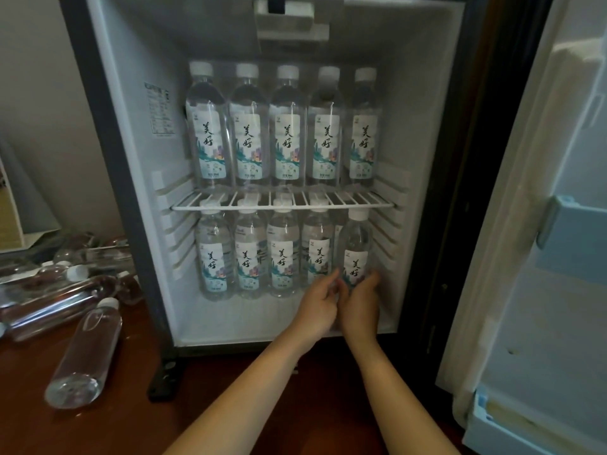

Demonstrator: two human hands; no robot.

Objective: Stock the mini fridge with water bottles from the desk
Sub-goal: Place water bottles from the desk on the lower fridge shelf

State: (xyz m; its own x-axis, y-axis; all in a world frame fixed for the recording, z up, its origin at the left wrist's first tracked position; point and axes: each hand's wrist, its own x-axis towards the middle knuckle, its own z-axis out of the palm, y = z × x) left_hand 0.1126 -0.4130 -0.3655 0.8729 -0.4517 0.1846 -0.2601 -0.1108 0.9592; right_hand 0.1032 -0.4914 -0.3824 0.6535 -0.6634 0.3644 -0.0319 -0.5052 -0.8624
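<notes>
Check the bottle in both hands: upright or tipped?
Upright: the bottle stands cap up at the lower row's right end, left hand and right hand gripping its base.

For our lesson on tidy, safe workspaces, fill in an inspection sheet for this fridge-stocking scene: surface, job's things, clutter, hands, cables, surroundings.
Surface: dark wooden desk, with the mini fridge standing on it.
Job's things: upper row of five bottles upright on the wire shelf; lower row of five upright beneath it; loose bottles lying on the desk at left.
Clutter: nothing seen apart from the loose bottles.
Hands: left hand and right hand hold the rightmost lower bottle near its base.
Cables: nothing seen.
Surroundings: fridge door open at right; grey wall at left.
</notes>
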